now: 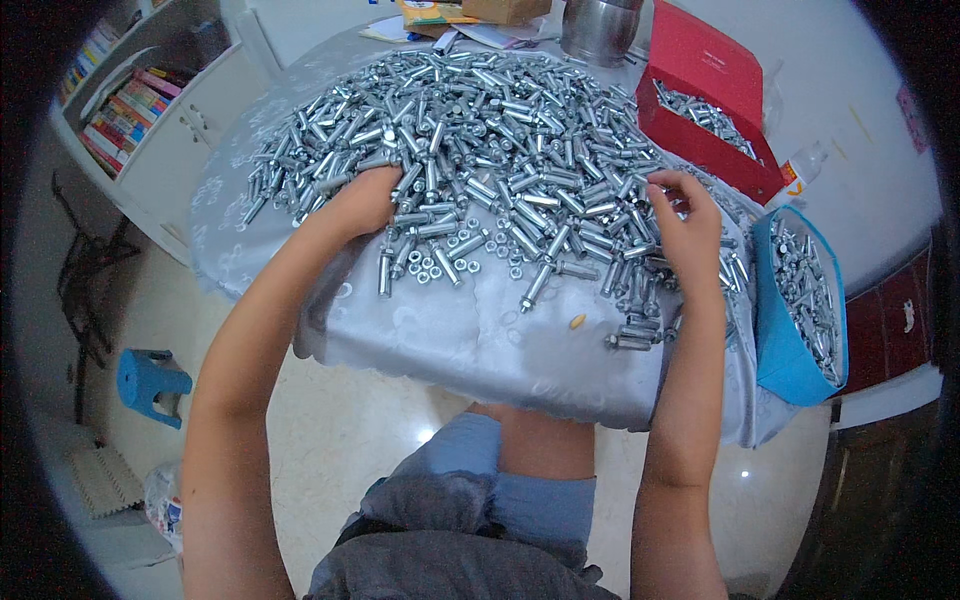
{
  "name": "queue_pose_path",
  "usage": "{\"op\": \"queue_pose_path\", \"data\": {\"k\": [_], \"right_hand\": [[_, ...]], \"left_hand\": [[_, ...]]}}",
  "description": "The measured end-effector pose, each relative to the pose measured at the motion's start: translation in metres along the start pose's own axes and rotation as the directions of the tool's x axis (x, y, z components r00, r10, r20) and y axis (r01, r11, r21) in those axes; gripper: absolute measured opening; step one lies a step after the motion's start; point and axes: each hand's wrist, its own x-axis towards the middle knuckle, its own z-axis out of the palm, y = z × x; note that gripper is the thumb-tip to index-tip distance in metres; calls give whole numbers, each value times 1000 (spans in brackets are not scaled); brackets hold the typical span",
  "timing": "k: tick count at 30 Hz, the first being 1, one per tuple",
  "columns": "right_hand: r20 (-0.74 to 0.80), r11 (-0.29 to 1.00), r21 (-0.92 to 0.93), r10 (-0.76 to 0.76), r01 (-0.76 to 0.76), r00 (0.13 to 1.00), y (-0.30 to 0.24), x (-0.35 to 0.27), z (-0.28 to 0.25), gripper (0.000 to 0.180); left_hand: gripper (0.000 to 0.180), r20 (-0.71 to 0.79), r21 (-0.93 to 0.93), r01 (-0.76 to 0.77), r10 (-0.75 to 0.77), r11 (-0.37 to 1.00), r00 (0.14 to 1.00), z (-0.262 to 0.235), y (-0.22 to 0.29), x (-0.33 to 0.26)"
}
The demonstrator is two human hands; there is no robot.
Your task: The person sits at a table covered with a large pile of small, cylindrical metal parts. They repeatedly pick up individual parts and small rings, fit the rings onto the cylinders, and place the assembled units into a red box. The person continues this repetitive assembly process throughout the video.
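Note:
A broad heap of silver metal expansion bolts (470, 130) covers most of the table. My left hand (374, 200) reaches into the near left side of the heap, its fingers hidden among the bolts. At the heap's right side, my right hand (688, 215) has its thumb and forefinger pinched together against the bolts. What lies between those fingertips is too small to tell. Several loose hex nuts (436, 264) lie on the cloth to the right of my left hand. A single bolt (538, 286) points toward me at the heap's near edge.
A silver-grey tablecloth (430, 335) drapes over the table, with a small yellow piece (577, 321) on it. To the right stand an open red box (690, 135) and a blue fabric bin (768, 330), both holding bolts. A metal pot (600, 30) stands behind; a blue stool (150, 383) is at left.

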Motion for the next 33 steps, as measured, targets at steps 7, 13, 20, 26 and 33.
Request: {"op": "queue_pose_path", "data": {"k": [7, 13, 20, 26, 33], "right_hand": [[-17, 1000, 17, 11, -11, 1000, -3, 1, -2, 14], [-12, 1000, 23, 11, -10, 1000, -6, 0, 0, 12], [-2, 999, 39, -12, 12, 1000, -6, 0, 1, 12], [-17, 1000, 19, -11, 11, 1000, -5, 1, -2, 12], [-6, 999, 34, 6, -6, 1000, -3, 1, 0, 12]], "left_hand": [[26, -156, 176, 165, -138, 971, 978, 12, 2, 30], [26, -113, 240, 242, -221, 940, 969, -5, 29, 25], [27, -136, 165, 195, -173, 967, 976, 3, 5, 38], [28, -265, 276, 89, -13, 957, 964, 4, 10, 48], [32, -133, 22, 144, -140, 989, 981, 1, -1, 59]]}}
